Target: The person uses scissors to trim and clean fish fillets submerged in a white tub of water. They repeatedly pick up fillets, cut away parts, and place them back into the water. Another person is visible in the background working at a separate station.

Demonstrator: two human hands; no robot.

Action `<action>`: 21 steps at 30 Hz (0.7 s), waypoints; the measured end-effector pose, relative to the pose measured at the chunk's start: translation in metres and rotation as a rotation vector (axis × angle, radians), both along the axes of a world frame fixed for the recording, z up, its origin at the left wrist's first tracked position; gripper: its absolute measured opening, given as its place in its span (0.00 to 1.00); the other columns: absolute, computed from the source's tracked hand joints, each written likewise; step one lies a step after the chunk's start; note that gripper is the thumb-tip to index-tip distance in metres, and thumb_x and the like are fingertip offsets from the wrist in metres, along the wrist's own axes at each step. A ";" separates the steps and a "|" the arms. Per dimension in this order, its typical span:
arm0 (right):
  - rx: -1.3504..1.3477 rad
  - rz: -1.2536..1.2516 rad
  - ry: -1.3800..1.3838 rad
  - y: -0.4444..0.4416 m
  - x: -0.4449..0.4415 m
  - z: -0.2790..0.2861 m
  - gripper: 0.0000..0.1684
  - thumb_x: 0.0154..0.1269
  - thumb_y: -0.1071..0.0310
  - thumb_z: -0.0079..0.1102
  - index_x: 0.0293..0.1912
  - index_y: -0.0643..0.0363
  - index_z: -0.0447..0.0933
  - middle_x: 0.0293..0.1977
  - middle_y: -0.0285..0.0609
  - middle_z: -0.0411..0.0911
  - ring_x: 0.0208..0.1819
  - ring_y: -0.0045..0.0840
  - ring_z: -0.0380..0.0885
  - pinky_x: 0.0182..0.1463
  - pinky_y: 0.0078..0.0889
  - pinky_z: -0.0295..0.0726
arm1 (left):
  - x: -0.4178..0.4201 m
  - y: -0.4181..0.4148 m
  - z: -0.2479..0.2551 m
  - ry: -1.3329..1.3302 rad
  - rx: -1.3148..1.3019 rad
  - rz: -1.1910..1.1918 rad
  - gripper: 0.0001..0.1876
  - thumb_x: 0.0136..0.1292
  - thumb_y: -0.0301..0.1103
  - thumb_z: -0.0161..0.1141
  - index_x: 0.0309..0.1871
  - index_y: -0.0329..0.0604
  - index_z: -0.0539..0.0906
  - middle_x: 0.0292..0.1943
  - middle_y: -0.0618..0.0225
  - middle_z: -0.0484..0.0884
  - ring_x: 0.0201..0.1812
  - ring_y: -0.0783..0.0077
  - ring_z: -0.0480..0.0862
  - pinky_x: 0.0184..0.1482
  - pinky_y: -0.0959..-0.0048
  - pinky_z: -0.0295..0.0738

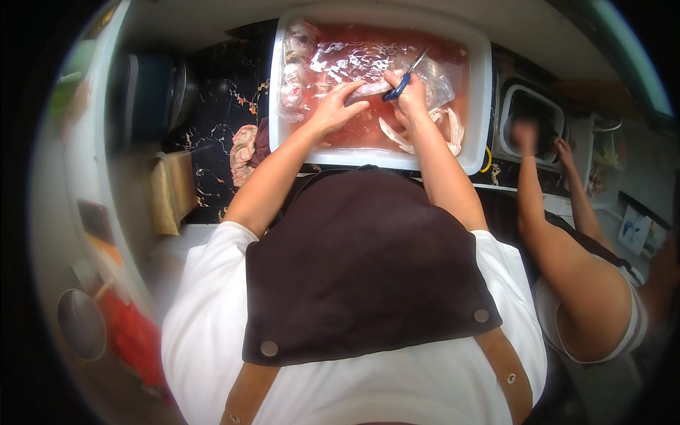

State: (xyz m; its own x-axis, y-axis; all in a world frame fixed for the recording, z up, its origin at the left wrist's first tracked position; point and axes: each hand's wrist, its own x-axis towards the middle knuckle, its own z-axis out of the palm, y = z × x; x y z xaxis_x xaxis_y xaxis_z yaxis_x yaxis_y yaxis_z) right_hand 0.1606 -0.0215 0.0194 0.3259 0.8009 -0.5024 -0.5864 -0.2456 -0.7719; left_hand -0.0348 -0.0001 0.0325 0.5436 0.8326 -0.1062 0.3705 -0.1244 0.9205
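A white plastic tub (377, 158) of reddish water stands before me. My left hand (337, 109) is at the left end of a long pale piece of wrapped raw meat (369, 90), fingers above it and thumb below. My right hand (411, 101) grips blue-handled scissors (405, 82), their blades pointing up and away to the right. Its fingertips also touch the right end of the meat. A clear plastic bag (438, 79) floats just past the right hand. Raw poultry pieces (454, 133) lie under and beside my right forearm. More bagged meat (293, 82) rests along the tub's left wall.
Black marbled countertop (223, 101) surrounds the tub. On the left are a crumpled patterned cloth (244, 151) and a wooden block or board (178, 178). To the right, another person's hands (525, 135) work over a sink basin (531, 95). A yellow ring (486, 159) lies against the tub's right corner.
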 end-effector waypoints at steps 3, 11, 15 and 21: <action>0.142 0.003 0.091 -0.009 -0.005 0.006 0.16 0.64 0.75 0.68 0.46 0.65 0.70 0.35 0.43 0.78 0.33 0.26 0.81 0.35 0.25 0.81 | 0.022 -0.003 -0.004 0.009 0.150 0.088 0.22 0.62 0.43 0.69 0.58 0.46 0.84 0.45 0.60 0.84 0.45 0.59 0.84 0.49 0.66 0.78; 0.225 0.120 0.002 -0.029 0.011 0.010 0.19 0.60 0.82 0.63 0.48 0.63 0.67 0.38 0.42 0.76 0.36 0.28 0.82 0.38 0.28 0.83 | 0.047 -0.003 0.001 -0.054 0.127 0.185 0.12 0.64 0.36 0.68 0.47 0.40 0.88 0.42 0.60 0.83 0.44 0.65 0.83 0.47 0.69 0.78; 0.233 0.186 0.039 -0.028 0.014 0.006 0.20 0.60 0.82 0.62 0.49 0.63 0.67 0.38 0.41 0.76 0.37 0.27 0.82 0.38 0.27 0.83 | 0.055 0.003 0.008 -0.088 0.072 0.142 0.11 0.62 0.33 0.69 0.46 0.38 0.88 0.46 0.59 0.82 0.48 0.67 0.83 0.50 0.70 0.78; 0.174 0.236 -0.070 -0.025 0.019 0.012 0.20 0.61 0.82 0.62 0.51 0.64 0.68 0.39 0.40 0.77 0.38 0.25 0.81 0.39 0.25 0.84 | 0.059 0.006 0.013 -0.089 0.020 0.175 0.08 0.63 0.31 0.68 0.40 0.35 0.84 0.39 0.64 0.85 0.41 0.69 0.84 0.45 0.72 0.79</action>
